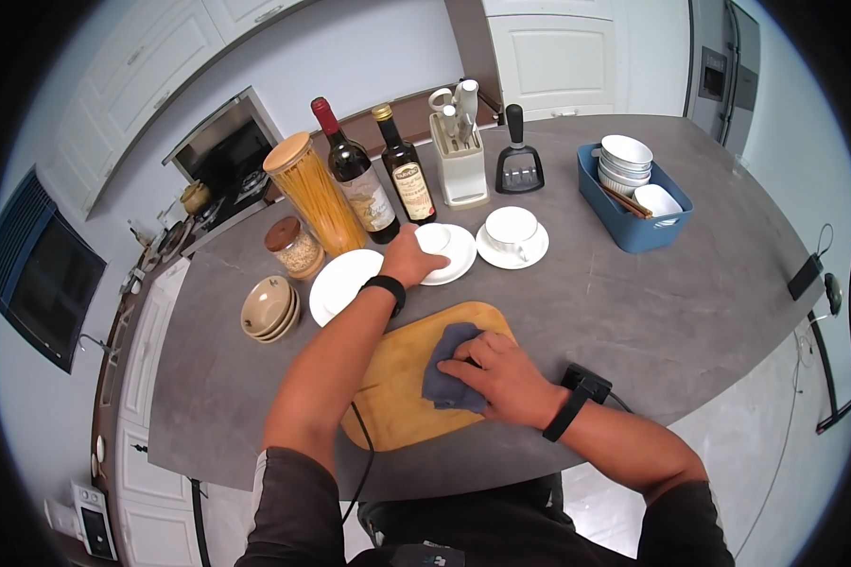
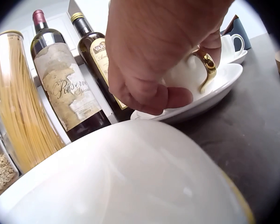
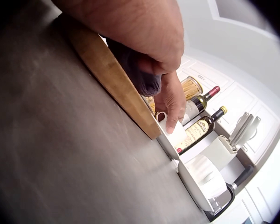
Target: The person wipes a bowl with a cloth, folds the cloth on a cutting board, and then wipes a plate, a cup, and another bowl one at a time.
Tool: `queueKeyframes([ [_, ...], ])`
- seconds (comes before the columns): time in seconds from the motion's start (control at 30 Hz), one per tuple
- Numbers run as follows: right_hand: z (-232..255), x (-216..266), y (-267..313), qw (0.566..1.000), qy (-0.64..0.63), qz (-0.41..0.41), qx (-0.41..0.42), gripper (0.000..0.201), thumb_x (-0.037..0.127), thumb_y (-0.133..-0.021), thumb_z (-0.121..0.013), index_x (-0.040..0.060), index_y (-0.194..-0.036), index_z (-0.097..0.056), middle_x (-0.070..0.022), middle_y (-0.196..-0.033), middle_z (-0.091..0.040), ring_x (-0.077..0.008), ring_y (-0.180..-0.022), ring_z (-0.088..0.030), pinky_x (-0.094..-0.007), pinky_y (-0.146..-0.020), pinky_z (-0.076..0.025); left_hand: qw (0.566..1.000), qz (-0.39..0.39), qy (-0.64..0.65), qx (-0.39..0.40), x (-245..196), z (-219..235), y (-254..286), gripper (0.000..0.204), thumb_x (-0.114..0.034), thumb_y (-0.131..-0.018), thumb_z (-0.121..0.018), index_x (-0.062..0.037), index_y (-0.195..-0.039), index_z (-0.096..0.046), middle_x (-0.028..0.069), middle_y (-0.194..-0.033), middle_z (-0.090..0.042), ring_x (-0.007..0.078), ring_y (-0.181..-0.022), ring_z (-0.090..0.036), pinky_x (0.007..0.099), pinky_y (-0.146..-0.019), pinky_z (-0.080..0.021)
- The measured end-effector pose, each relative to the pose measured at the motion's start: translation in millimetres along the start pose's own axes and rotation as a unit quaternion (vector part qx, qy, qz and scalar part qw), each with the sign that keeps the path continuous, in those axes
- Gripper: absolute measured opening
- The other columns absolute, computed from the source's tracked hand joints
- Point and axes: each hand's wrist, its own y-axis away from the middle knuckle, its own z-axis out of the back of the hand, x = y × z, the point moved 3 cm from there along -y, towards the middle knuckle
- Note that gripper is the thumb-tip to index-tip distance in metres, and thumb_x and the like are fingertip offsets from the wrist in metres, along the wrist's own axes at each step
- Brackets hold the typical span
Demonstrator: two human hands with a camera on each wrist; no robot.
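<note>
My left hand [image 1: 412,261] grips a white cup [image 1: 435,238] from above, with thumb and fingers on either side of it. The cup is on a white saucer [image 1: 463,253]; its gold handle [image 2: 210,70] shows in the left wrist view. In my right hand [image 1: 512,380] is a bunched dark grey cloth [image 1: 447,376], held against the wooden cutting board [image 1: 397,411]. A white plate [image 1: 338,277] lies left of the saucer, under my left forearm. Right of the held cup, another white cup [image 1: 512,227] sits on its own saucer [image 1: 529,253].
Along the back stand a pasta jar [image 1: 317,198], a wine bottle [image 1: 361,184], a dark bottle [image 1: 409,180], a knife block [image 1: 460,170] and a black-handled masher [image 1: 518,170]. Stacked brown bowls [image 1: 267,307] and a grain jar [image 1: 293,248] are left; a blue basket [image 1: 633,231] of bowls is right.
</note>
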Motion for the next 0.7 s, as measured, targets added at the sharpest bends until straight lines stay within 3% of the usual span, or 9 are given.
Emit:
queueKeyframes([
  [0.1,-1.0,-0.7,-1.4,1.0,0.001,0.004,-0.003,0.073,0.007,-0.064,-0.086,0.0116,-0.135,-0.07,-0.0086,-0.125,-0.062,-0.0337,-0.115,-0.058,-0.0443,-0.099,-0.051,0.999,0.0,-0.016,0.034,3.3,-1.4,-4.4,0.097,-0.041,-0.069,-0.101,0.0078,-0.141,-0.057,0.0284,-0.131,-0.072,0.0368,-0.124,-0.071,0.0419,-0.106,-0.055],
  [0.33,-6.0,0.2,-1.2,1.0,-0.004,0.01,-0.006,0.07,0.007,-0.066,-0.086,0.0108,-0.134,-0.071,-0.0093,-0.124,-0.062,-0.0346,-0.113,-0.058,-0.0444,-0.099,-0.051,1.0,-0.008,0.008,0.015,2.1,11.1,18.6,0.098,-0.042,-0.071,-0.1,0.0105,-0.141,-0.056,0.0262,-0.125,-0.073,0.036,-0.119,-0.073,0.0409,-0.102,-0.057],
  [0.43,-4.3,1.6,-4.3,1.0,-0.012,0.004,-0.011,0.067,0.007,-0.066,-0.085,0.0105,-0.132,-0.072,-0.0097,-0.123,-0.062,-0.0351,-0.111,-0.059,-0.0443,-0.098,-0.052,1.0,0.001,-0.006,0.029,-4.3,23.8,32.7,0.092,-0.035,-0.078,-0.097,0.0113,-0.143,-0.053,0.0184,-0.111,-0.075,0.0295,-0.102,-0.075,0.0378,-0.091,-0.06],
  [0.57,-4.5,3.2,-4.8,1.0,-0.005,0.004,-0.016,0.065,0.007,-0.068,-0.084,0.0099,-0.131,-0.072,-0.0106,-0.122,-0.062,-0.0361,-0.11,-0.059,-0.045,-0.097,-0.052,0.998,0.026,0.039,0.052,-9.3,26.8,45.9,0.089,-0.032,-0.08,-0.096,0.01,-0.145,-0.051,0.0172,-0.108,-0.076,0.029,-0.1,-0.075,0.038,-0.09,-0.06],
  [0.67,-6.4,2.4,-4.7,1.0,-0.003,0.006,-0.021,0.064,0.007,-0.068,-0.084,0.0095,-0.131,-0.072,-0.0113,-0.122,-0.062,-0.0369,-0.11,-0.059,-0.0463,-0.097,-0.052,0.999,0.008,0.03,0.024,-11.6,33.4,56.4,0.084,-0.028,-0.085,-0.093,0.0084,-0.147,-0.05,0.0139,-0.104,-0.076,0.023,-0.095,-0.075,0.0352,-0.085,-0.06],
  [0.7,-7.6,2.2,-4.3,1.0,-0.005,0.008,-0.024,0.064,0.007,-0.069,-0.083,0.0094,-0.131,-0.071,-0.0116,-0.122,-0.062,-0.0373,-0.111,-0.059,-0.047,-0.098,-0.052,0.994,0.004,0.096,0.06,-16.0,39.9,64.7,0.08,-0.026,-0.087,-0.091,0.0079,-0.147,-0.05,0.0118,-0.102,-0.076,0.0191,-0.093,-0.074,0.0328,-0.083,-0.059],
])
